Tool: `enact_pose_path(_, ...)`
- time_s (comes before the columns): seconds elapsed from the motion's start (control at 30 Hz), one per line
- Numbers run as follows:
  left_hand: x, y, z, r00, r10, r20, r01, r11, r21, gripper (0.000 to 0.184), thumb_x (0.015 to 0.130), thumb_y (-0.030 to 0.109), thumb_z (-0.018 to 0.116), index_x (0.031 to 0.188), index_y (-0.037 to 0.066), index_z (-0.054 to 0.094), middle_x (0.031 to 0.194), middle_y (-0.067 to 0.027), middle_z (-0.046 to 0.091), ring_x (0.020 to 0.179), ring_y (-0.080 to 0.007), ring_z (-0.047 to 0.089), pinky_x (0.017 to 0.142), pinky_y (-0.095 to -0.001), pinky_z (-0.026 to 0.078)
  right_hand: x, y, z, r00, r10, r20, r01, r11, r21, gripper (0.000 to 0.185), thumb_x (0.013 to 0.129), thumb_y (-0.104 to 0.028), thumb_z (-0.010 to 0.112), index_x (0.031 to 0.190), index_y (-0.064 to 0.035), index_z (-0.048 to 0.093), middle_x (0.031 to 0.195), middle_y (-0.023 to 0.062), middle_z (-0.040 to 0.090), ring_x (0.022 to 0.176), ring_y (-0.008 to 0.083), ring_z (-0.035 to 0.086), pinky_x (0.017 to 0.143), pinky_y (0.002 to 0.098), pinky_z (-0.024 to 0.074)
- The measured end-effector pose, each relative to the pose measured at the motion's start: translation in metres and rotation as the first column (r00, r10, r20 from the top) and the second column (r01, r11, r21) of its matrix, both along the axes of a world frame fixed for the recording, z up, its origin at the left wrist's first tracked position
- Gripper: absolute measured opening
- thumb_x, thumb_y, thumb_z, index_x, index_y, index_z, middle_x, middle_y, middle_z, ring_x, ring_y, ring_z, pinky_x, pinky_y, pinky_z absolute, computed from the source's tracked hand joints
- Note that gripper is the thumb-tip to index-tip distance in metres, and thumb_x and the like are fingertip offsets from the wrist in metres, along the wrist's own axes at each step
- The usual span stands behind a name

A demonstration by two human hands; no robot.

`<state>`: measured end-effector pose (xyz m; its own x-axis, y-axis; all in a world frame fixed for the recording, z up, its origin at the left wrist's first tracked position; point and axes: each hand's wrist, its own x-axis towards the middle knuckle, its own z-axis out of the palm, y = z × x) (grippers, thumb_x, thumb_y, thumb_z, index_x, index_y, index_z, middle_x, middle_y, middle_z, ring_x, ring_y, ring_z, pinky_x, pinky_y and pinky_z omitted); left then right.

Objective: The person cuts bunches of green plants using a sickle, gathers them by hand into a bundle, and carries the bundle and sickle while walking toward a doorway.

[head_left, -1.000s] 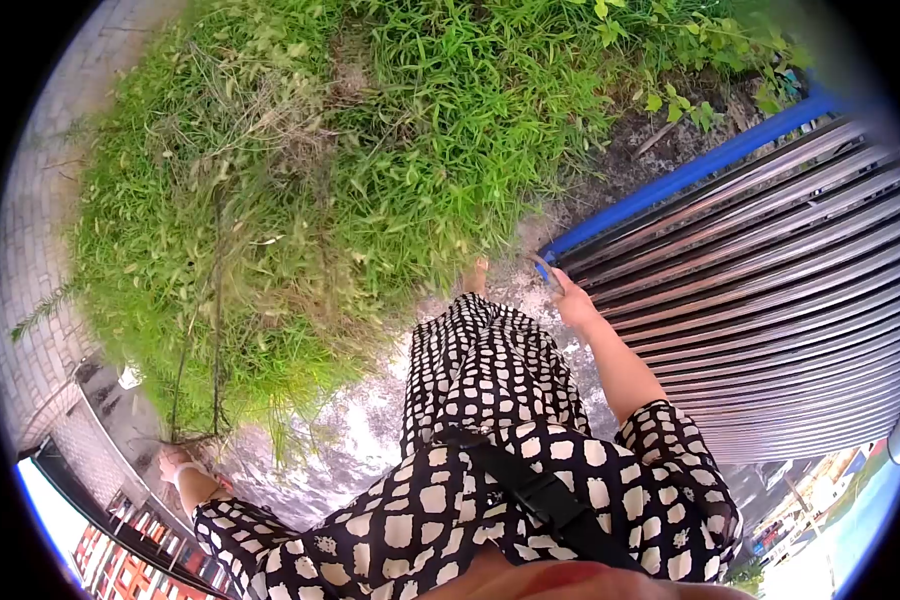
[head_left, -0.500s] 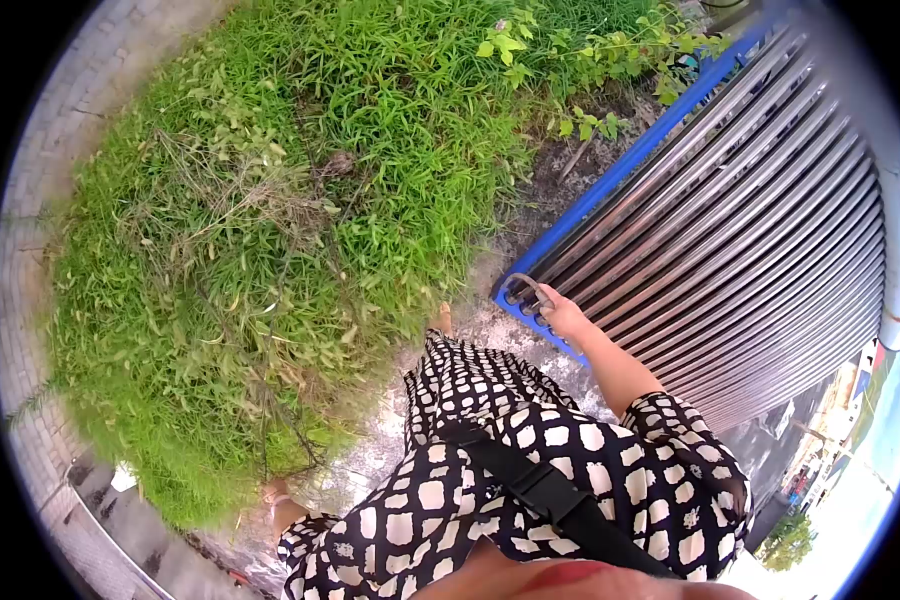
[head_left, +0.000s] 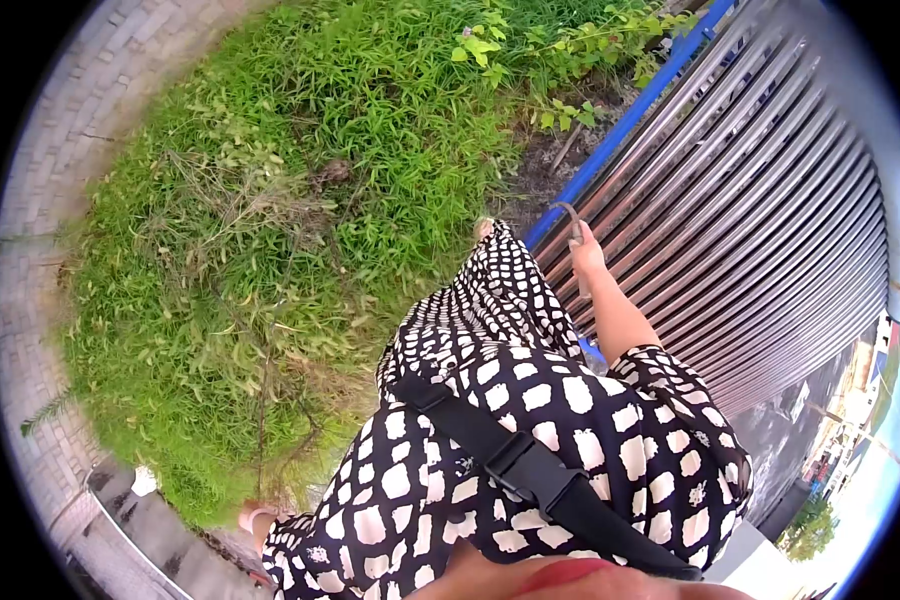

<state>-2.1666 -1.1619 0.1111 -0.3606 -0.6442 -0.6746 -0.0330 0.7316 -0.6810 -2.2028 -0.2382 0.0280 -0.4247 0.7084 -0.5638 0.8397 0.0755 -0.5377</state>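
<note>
A sickle (head_left: pixel 570 212) with a thin curved blade is gripped in my right hand (head_left: pixel 588 258), which is raised beside the dark slatted metal panel (head_left: pixel 690 230). The blade's tip is close to the panel's blue edge rail (head_left: pixel 610 150). My left hand (head_left: pixel 253 515) is low at the bottom left, at the margin of the green grass (head_left: pixel 370 190). Thin dry stems (head_left: pixel 262 420) run through the grass toward that hand. Its fingers are small and partly hidden, so whether they hold anything is unclear.
A foot (head_left: pixel 485 230) shows beyond the hem of a black-and-cream patterned dress (head_left: pixel 530 400). A black buckled strap (head_left: pixel 520 465) crosses the body. Tangled dry stalks (head_left: pixel 250 205) lie over the grass. Brick paving (head_left: pixel 40 250) curves along the left, and a leafy vine (head_left: pixel 570 110) grows near the panel.
My right hand and the sickle have moved up in view along the panel, away from its lower blue corner. The foot and dress have shifted up and right. My left hand is slightly lower and farther left.
</note>
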Motion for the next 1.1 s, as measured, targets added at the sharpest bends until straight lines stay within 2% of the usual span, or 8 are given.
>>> enact_pose_path(0.3,-0.074,-0.030,0.072,0.401,0.270,-0.875,-0.441,0.895,0.074,0.038,0.082,0.027,0.048,0.117,0.014,0.058,0.117,-0.0139,0.058,0.102,-0.0258,0.059,0.087,-0.0410,0.046,-0.049,0.090,-0.047,0.992,-0.128,-0.005,0.127,0.984,-0.127,0.056,0.088,-0.013,0.047,0.139,-0.0244,0.030,0.062,0.0031,0.049,0.045,0.0136,0.045,0.040,0.0300,0.0379)
enact_pose_path(0.37,-0.156,0.167,0.115,0.140,0.042,-0.989,-0.621,0.782,-0.054,0.050,0.083,0.027,0.046,0.133,0.023,0.040,0.134,-0.0130,0.043,0.118,-0.0319,0.046,0.095,-0.0451,0.038,-0.075,0.124,-0.068,0.989,-0.145,-0.014,0.141,0.976,-0.163,0.055,0.087,-0.012,0.048,0.138,-0.0236,0.032,0.060,0.0036,0.048,0.043,0.0142,0.045,0.036,0.0306,0.0371)
enact_pose_path(0.63,-0.365,0.503,0.022,0.339,0.163,-0.926,-0.284,0.957,0.065,0.051,0.085,0.048,0.051,0.131,0.025,0.046,0.147,-0.0115,0.021,0.131,-0.0325,0.025,0.101,-0.0491,0.032,-0.201,0.290,-0.074,0.994,-0.094,-0.048,0.076,0.951,-0.300,0.057,0.085,-0.012,0.050,0.138,-0.0235,0.032,0.060,0.0049,0.049,0.042,0.0148,0.046,0.038,0.0307,0.0410)
enact_pose_path(0.77,-0.370,0.656,-0.130,0.727,0.085,-0.681,0.387,0.769,0.509,0.053,0.088,0.041,0.049,0.125,0.003,0.050,0.139,-0.0167,0.036,0.123,-0.0360,0.039,0.103,-0.0419,0.030,-0.222,0.339,-0.049,0.997,-0.049,-0.059,0.028,0.947,-0.320,0.057,0.085,-0.014,0.051,0.138,-0.0260,0.032,0.061,0.0059,0.051,0.042,0.0145,0.045,0.038,0.0305,0.0415)
enact_pose_path(0.87,-0.357,0.834,-0.079,0.646,0.625,0.439,-0.619,0.092,0.780,0.057,0.089,0.038,0.050,0.127,-0.003,0.043,0.128,-0.0168,0.050,0.120,-0.0236,0.045,0.102,-0.0316,0.031,-0.229,0.361,-0.028,0.990,-0.114,-0.085,0.082,0.947,-0.312,0.056,0.086,-0.011,0.050,0.138,-0.0253,0.033,0.062,0.0038,0.050,0.041,0.0128,0.043,0.037,0.0293,0.0398)
enact_pose_path(0.9,-0.344,0.815,-0.131,0.974,0.129,-0.184,0.165,0.144,0.976,0.048,0.090,0.036,0.050,0.119,-0.002,0.053,0.112,-0.0169,0.060,0.108,-0.0219,0.054,0.095,-0.0318,0.039,-0.226,0.366,-0.030,0.984,-0.142,-0.110,0.100,0.942,-0.320,0.057,0.086,-0.010,0.050,0.138,-0.0249,0.032,0.063,0.0030,0.049,0.042,0.0121,0.043,0.037,0.0289,0.0398)
enact_pose_path(0.97,-0.388,0.849,-0.081,0.728,0.673,-0.130,-0.192,0.381,0.904,0.040,0.087,0.037,0.055,0.078,0.000,0.067,0.069,-0.0131,0.065,0.060,-0.0189,0.061,0.067,-0.0316,0.050,-0.227,0.379,-0.035,0.974,-0.187,-0.126,0.135,0.932,-0.337,0.057,0.087,-0.009,0.049,0.139,-0.0246,0.031,0.063,0.0020,0.048,0.043,0.0112,0.043,0.037,0.0282,0.0395)
enact_pose_path(1.1,-0.459,0.813,-0.021,0.562,0.630,-0.536,-0.056,0.676,0.735,0.029,0.083,0.030,0.059,0.081,0.001,0.067,0.061,-0.0142,0.062,0.053,-0.0200,0.061,0.062,-0.0309,0.050,-0.234,0.405,-0.047,0.965,-0.225,-0.136,0.165,0.921,-0.352,0.056,0.088,-0.009,0.049,0.139,-0.0245,0.031,0.063,0.0013,0.047,0.043,0.0102,0.041,0.037,0.0264,0.0377)
